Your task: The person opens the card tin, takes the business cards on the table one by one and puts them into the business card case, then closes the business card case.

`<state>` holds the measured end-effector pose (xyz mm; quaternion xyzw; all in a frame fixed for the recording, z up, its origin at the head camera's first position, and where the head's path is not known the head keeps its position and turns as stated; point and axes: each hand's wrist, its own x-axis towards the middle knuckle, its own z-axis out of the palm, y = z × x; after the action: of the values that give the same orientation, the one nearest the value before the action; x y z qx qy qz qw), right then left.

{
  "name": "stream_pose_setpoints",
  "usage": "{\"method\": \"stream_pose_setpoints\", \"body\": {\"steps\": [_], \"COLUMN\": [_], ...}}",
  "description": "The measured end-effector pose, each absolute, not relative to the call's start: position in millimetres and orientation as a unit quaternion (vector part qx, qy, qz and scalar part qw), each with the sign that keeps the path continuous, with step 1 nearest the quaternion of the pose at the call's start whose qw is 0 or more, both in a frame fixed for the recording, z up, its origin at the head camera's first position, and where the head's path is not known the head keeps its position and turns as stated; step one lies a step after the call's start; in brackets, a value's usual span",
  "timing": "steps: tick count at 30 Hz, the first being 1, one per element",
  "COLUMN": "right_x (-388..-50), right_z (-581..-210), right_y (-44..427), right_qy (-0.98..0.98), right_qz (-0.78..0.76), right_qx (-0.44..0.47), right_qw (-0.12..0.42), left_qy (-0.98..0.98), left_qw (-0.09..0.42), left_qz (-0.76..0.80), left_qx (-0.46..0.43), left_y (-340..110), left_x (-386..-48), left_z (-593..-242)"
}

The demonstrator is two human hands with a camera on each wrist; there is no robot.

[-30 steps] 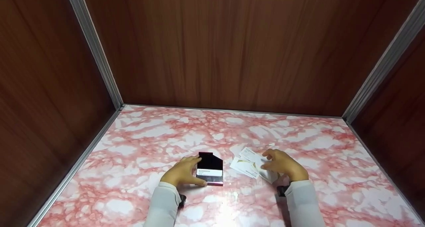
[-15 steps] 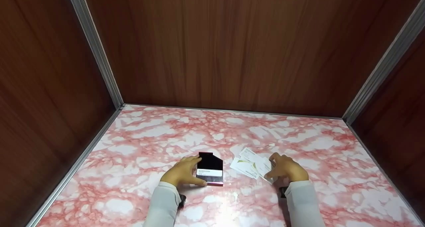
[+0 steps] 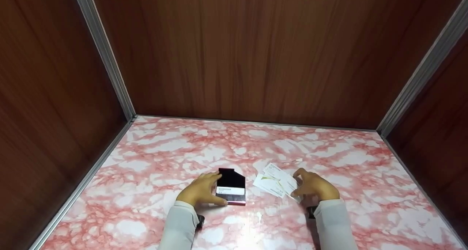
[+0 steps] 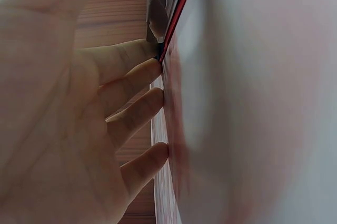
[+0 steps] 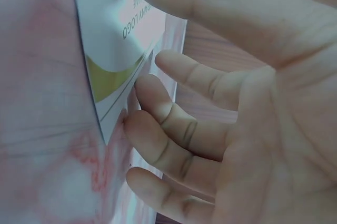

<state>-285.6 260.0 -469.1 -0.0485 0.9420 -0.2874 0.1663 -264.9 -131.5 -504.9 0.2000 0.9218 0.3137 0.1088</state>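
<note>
In the head view, a dark business card case [image 3: 237,180] lies on the table with a white printed strip across it. My left hand [image 3: 199,189] holds its left side, fingers at the far edge and thumb at the near corner. The left wrist view shows the fingertips against the metallic and red edge of the case [image 4: 176,10]. To the right lie overlapping white business cards [image 3: 268,184]. My right hand [image 3: 316,186] grips the rightmost business card [image 3: 289,184] between thumb and index finger. Its olive stripe and lettering show on the card [image 5: 113,50] in the right wrist view.
The table [image 3: 175,144] has a red and white marbled top. Brown wood-grain panels [image 3: 237,52] with grey metal corner posts [image 3: 106,56] stand at its back and sides.
My right hand has come down onto the rightmost card, thumb and index finger closing at its edges, and the card has slid slightly left over the others. My left hand has stayed still.
</note>
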Motion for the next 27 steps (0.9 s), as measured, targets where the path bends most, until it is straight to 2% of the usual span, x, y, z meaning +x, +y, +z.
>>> {"method": "stream_pose_setpoints", "body": {"steps": [10, 17, 27], "right_x": [-288.2, -285.8, -287.1], "right_z": [-472.1, -471.1, -467.0], "right_y": [262.2, 268.6, 276.8], "right_qy": [0.941, 0.909, 0.91], "right_qz": [-0.294, -0.37, -0.369], "right_qx": [-0.074, -0.102, -0.112], "right_qw": [0.15, 0.164, 0.154], "left_qy": [0.923, 0.922, 0.921], "left_qw": [0.106, 0.111, 0.111], "left_qz": [0.313, 0.313, 0.311], "left_qx": [0.199, 0.201, 0.205], "left_y": [-131.7, -132.1, -132.2], "left_x": [-266.6, -265.9, -265.6], "left_z": [-505.9, -503.5, -503.7]}}
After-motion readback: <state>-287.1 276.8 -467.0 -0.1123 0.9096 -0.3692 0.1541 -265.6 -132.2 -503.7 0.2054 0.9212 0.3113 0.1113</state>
